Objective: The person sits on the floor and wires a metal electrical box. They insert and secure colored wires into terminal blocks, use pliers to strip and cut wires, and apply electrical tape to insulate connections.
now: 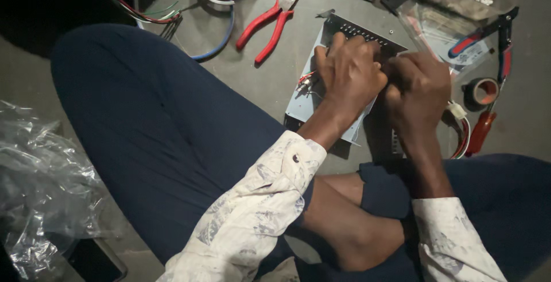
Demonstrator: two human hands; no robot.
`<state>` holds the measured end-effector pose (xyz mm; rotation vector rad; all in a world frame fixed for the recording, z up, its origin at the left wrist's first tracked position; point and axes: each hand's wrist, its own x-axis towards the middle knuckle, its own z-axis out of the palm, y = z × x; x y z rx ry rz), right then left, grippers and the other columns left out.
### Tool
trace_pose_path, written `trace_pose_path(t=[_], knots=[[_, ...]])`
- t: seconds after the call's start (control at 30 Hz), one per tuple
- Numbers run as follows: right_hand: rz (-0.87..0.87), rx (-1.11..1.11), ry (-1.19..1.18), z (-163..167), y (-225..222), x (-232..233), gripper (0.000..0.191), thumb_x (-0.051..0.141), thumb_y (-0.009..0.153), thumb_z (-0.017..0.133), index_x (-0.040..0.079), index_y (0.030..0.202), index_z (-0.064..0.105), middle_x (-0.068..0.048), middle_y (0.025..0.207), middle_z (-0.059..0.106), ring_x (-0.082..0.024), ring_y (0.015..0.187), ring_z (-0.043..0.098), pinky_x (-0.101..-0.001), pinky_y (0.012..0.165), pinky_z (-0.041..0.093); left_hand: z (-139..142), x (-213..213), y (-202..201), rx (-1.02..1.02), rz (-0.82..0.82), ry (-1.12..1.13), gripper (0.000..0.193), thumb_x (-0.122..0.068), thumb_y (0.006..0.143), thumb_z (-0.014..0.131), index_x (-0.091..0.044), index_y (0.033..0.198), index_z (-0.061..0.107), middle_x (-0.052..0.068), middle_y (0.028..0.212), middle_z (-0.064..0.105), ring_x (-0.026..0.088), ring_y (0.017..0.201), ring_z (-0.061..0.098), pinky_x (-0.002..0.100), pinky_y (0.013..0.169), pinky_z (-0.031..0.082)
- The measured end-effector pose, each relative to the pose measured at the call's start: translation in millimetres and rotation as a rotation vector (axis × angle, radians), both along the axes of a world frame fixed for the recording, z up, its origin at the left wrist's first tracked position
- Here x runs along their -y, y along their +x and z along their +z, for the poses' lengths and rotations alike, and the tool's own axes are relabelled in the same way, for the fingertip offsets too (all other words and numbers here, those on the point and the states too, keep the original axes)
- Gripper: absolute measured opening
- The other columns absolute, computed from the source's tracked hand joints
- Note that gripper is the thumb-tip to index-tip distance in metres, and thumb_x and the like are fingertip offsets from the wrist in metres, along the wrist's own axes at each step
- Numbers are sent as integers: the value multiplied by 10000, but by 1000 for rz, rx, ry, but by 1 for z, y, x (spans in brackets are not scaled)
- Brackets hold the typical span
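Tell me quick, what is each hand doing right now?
Left hand: curled, pressing on the grey metal box; whether it grips anything cannot be told.
Right hand: clenched beside it; contents hidden.

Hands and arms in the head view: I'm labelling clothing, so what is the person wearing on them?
Both hands, left hand and right hand, are bare: no gloves, and no rings or watch that can be made out. Each forearm has a loose off-white sleeve with a faint grey-blue print; the left sleeve has a small dark cuff button, the right sleeve ends at the wrist.
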<state>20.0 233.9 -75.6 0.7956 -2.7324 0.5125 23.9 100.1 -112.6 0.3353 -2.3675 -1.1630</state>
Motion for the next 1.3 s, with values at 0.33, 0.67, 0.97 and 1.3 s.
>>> trace_pose_path(t=[0.33,0.67,0.97,1.3], knots=[[17,-277,204,-3,-9,-4,153,115,880,752,91,1029,729,-42,1034,662,-241,970,622,-389,989,435,9,11,1,125,-121,-36,274,-171,732,765,-174,1006,768,22,969,708,291,1024,609,517,884,391],[-120,-219,128,3,-6,3,159,52,801,767,112,944,731,-67,963,640,-295,978,602,-443,866,423,-1,9,-1,57,-137,-68,308,-178,764,767,-179,1073,754,31,1002,700,323,1044,589,541,871,386],[-312,-156,13,24,-34,-74,75,36,999,714,9,1059,678,-180,1047,622,-377,958,650,-475,802,496,5,15,-9,201,-211,-198,308,-184,755,763,-117,1054,736,102,1005,705,337,1017,629,534,839,436],[-595,-12,34,-7,-76,-118,244,62,941,740,-2,1171,692,-249,1130,654,-444,1049,640,-509,900,503,28,55,-5,337,-410,-391,310,-248,711,821,-103,970,734,161,1003,694,375,970,659,524,800,491]])
